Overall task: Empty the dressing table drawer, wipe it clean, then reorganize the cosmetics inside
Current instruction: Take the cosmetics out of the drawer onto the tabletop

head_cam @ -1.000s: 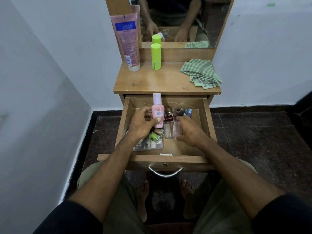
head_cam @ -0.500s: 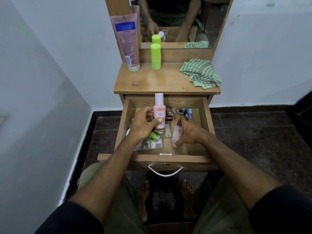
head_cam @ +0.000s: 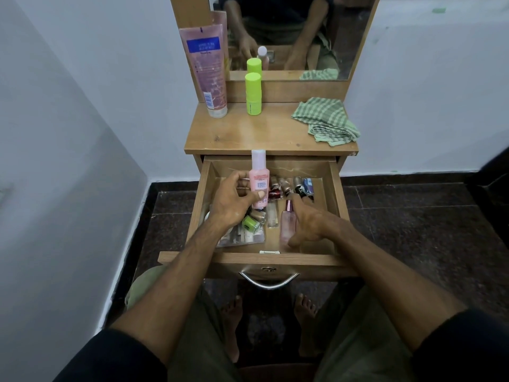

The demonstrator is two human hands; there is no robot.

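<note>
The wooden drawer (head_cam: 337, 188) stands pulled out under the dressing table top. My left hand (head_cam: 234, 201) grips a pink bottle with a white cap (head_cam: 259, 179), held upright above the drawer's left half. My right hand (head_cam: 309, 223) lies open inside the drawer, fingers stretched toward small nail polish bottles and tubes (head_cam: 292, 186) at the back. A pink perfume bottle (head_cam: 287, 224) lies flat just left of that hand, touching the thumb side. A clear glass vial (head_cam: 272, 215), a green-lidded jar (head_cam: 249, 223) and a clear pouch (head_cam: 242, 238) lie under my left wrist.
On the table top (head_cam: 264, 133) stand a tall pink tube (head_cam: 208, 75) and a lime green stick (head_cam: 253, 93) at the back left. A folded green checked cloth (head_cam: 326, 121) lies at the right. A mirror (head_cam: 300, 28) rises behind. White walls close in on both sides.
My right hand has laid the pink perfume bottle flat in the drawer, let go of it and reached toward the back. My left hand has lifted the pink bottle slightly.
</note>
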